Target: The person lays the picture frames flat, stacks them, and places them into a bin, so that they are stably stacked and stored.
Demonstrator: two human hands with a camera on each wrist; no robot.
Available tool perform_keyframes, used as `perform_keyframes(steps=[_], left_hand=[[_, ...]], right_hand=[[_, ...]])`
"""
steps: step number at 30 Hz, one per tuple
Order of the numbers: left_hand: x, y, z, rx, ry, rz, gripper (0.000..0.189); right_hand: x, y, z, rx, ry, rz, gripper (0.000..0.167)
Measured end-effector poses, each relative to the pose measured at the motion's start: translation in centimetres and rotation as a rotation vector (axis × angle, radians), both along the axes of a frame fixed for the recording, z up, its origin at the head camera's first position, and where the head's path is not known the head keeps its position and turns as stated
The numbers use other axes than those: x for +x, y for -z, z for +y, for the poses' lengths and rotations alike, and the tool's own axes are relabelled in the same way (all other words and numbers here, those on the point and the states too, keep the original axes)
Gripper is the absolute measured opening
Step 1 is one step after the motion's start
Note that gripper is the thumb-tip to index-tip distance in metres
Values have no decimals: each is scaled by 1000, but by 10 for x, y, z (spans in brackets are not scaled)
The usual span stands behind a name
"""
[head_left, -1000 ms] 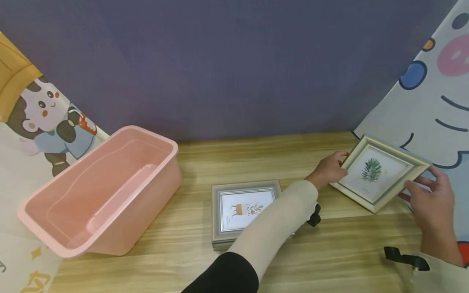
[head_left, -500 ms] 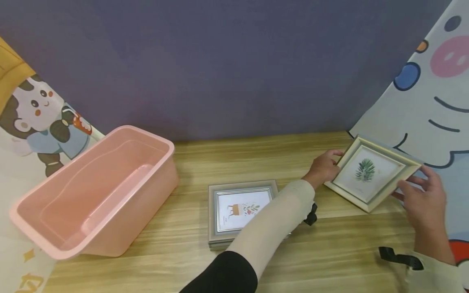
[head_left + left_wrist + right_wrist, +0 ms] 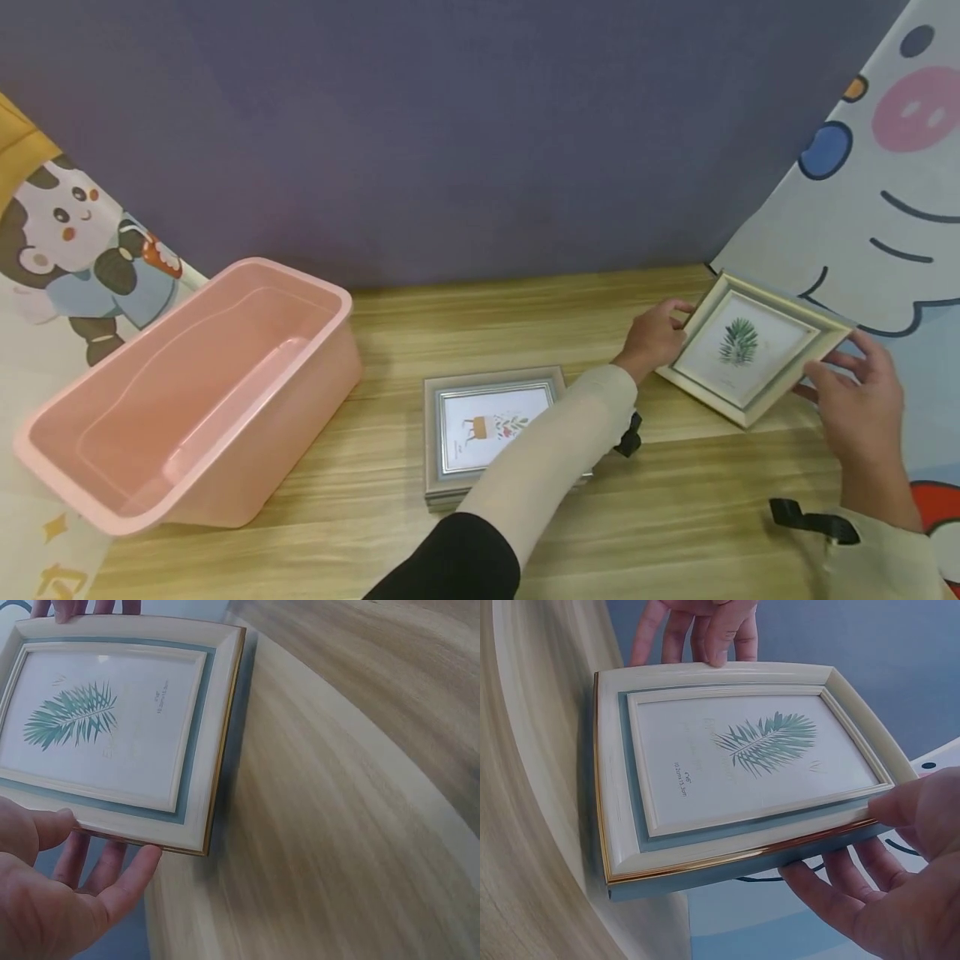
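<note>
1. Cream rectangular picture frame with a gold-coloured edge and a blue-grey band point(image 3: 756, 354) was held tilted over the right part of the pale wood-grain surface point(image 3: 675, 517); whether its lower edge touched that surface could not be told.
2. Behind everything stood the plain purple-grey wall point(image 3: 465, 142).
3. White panels printed with cartoon shapes flanked the surface: the left panel point(image 3: 112, 267) showed a brown-haired figure, the right panel point(image 3: 847, 225) pink and blue patches.
4. On the left of the surface sat the deep pink plastic tub point(image 3: 277, 450), its opening facing up, well apart from both hands.
5. Crossing in front of the middle was the cream sleeve with a black upper part point(image 3: 551, 454), on the left arm.
6. Partly covered by that sleeve lay the stack of grey-silver picture frames point(image 3: 468, 433), its top print showing an orange-brown object and flowers.
7. The right hand point(image 3: 862, 408) gripped one edge of the cream frame, thumb in front and fingers behind.
8. The left hand point(image 3: 651, 337) pinched the opposite edge, thumb likewise on the front.
9. Black straps point(image 3: 813, 522) showed near both wrists.
10. Inside the cream frame was the green leaf print point(image 3: 738, 342), with tiny lettering beside it.
</note>
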State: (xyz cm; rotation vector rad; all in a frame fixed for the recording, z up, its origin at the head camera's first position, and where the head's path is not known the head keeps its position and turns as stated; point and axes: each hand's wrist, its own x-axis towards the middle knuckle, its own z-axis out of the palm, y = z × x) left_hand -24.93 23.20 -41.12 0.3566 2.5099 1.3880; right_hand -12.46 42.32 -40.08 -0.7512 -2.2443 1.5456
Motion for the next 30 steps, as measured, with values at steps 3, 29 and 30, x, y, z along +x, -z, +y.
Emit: perform_keyframes(steps=[3, 29, 30], left_hand=[[-1, -3, -4, 2, 4, 5, 38], [-26, -52, -53, 22, 256, 54, 41], [-26, -55, -56, 25, 276, 62, 41]], right_hand=[[-2, -2, -2, 15, -9, 11, 69], [2, -24, -19, -191, -117, 250, 66], [2, -25, -20, -210, -129, 267, 66]])
